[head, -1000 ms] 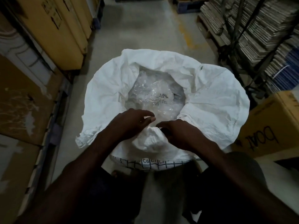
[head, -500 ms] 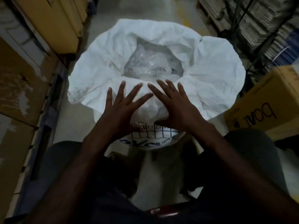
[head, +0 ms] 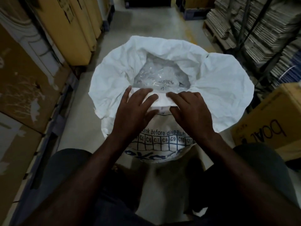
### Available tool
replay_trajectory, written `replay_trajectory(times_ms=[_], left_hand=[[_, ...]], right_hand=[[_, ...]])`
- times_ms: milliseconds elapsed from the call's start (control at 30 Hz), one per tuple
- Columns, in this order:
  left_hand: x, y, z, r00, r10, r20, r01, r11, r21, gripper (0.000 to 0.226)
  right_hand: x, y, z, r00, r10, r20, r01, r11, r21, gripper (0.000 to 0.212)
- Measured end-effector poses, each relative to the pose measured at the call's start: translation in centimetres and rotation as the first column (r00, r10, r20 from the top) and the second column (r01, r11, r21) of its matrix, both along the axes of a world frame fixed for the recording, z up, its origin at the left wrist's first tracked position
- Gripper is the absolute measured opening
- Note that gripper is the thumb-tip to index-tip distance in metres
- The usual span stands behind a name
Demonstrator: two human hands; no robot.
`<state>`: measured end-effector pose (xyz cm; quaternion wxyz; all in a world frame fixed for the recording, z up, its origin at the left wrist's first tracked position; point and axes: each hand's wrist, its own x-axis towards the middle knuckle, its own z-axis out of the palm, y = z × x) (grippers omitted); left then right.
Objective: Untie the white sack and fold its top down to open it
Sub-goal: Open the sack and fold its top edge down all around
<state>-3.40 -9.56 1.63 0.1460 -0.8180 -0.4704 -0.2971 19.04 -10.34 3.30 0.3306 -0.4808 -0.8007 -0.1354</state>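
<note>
Sack (head: 224, 88): white, upright on floor (head: 146, 25) directly ahead of the person, mouth open, clear bag (head: 161, 77) inside. Near rim cuff lies crosswise under both hands. Left hand (head: 135, 110) and right hand (head: 190, 111): flat, fingers extended, pressing cuff down; equally near.

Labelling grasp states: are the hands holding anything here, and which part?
Both hands, left and right, rest on the white sack's near folded-down rim; an actual grip cannot be told.
</note>
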Motion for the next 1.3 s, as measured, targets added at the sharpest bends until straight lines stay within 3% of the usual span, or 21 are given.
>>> replay_trajectory(times_ms=[67, 233, 300, 400, 500, 633, 767, 867, 933, 967, 1100, 1200, 1300], left_hand=[[0.3, -0.2, 0.5, 0.999, -0.009, 0.054, 0.008, 1.000, 0.026, 0.027], [0.4, -0.4, 1.8, 0.987, 0.044, 0.158, -0.036, 0.998, -0.050, 0.024], [0.5, -0.1, 1.9, 0.987, -0.036, 0.157, 0.048, 0.996, -0.075, 0.033], [0.8, -0.3, 1.5, 0.998, -0.036, 0.047, 0.043, 0.987, -0.156, 0.073], [0.8, -0.2, 1.5, 0.999, 0.027, 0.036, -0.022, 0.990, -0.137, 0.074], [0.0, -0.2, 2.4, 0.974, -0.042, 0.225, 0.076, 0.986, -0.145, 0.073], [-0.4, -0.9, 3.0, 0.941, -0.100, 0.323, 0.152, 0.978, -0.141, 0.066], [-0.6, -1.1, 2.8, 0.983, -0.055, 0.176, 0.067, 0.996, -0.061, 0.053], [-0.5, -1.0, 2.6, 0.995, -0.040, 0.093, 0.044, 0.998, -0.040, 0.045], [-0.5, -1.0, 2.6, 0.996, -0.045, 0.081, 0.050, 0.997, -0.061, 0.045], [-0.1, -1.2, 1.9, 0.981, -0.171, 0.096, 0.190, 0.949, -0.251, 0.086], [0.2, -1.4, 1.2, 0.976, -0.175, 0.129, 0.213, 0.890, -0.404, 0.077], [0.4, -1.0, -0.4, 0.984, -0.108, 0.143, 0.166, 0.851, -0.498, 0.075]], right_hand=[[-0.3, -0.3, 0.3, 1.000, -0.001, 0.030, 0.001, 1.000, 0.000, 0.045], [-0.5, -0.7, 0.0, 0.995, 0.019, 0.098, -0.007, 0.992, -0.123, 0.070], [0.1, -0.6, 0.0, 0.998, 0.002, 0.068, 0.009, 0.987, -0.162, 0.071], [1.1, -0.7, 0.2, 0.999, 0.028, -0.037, -0.033, 0.986, -0.161, 0.062], [1.3, -0.8, 0.4, 0.997, 0.068, -0.042, -0.075, 0.976, -0.202, 0.070], [1.5, -0.8, 0.5, 0.987, -0.022, 0.159, 0.061, 0.968, -0.244, 0.107], [1.2, -0.4, 0.4, 0.998, -0.002, 0.060, 0.010, 0.990, -0.138, 0.078], [1.2, -0.6, 0.7, 0.995, 0.022, -0.099, -0.027, 0.999, -0.043, 0.060], [1.0, -0.8, 0.9, 0.996, -0.015, -0.092, 0.014, 1.000, -0.008, 0.060], [0.9, -0.8, 0.8, 0.998, -0.033, -0.059, 0.033, 0.999, 0.007, 0.060], [0.1, -0.9, 0.6, 0.998, -0.061, -0.014, 0.060, 0.998, -0.021, 0.057], [-0.2, -1.2, 0.1, 0.999, -0.025, 0.027, 0.028, 0.992, -0.122, 0.052], [0.4, -1.1, -0.6, 0.995, 0.034, 0.093, -0.012, 0.975, -0.224, 0.063]])
